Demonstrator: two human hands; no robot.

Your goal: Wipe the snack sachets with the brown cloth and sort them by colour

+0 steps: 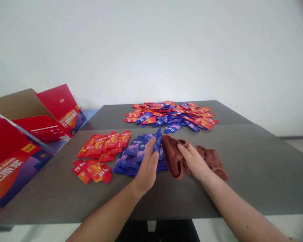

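The left hand (146,169) has its fingers closed on a blue sachet (157,141), holding it upright at the right edge of the blue pile (131,156) on the grey surface (255,174). Just beside it, the right hand (195,162) grips a fold of the brown cloth (173,156), which lies bunched under that hand. A red pile (103,145) sits left of the blue one, a mixed heap (170,116) lies farther back, and red cartons (53,116) stand at the left

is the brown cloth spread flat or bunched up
Bunched up: the brown cloth lies in crumpled folds on the table, one raised fold gripped by the right hand.
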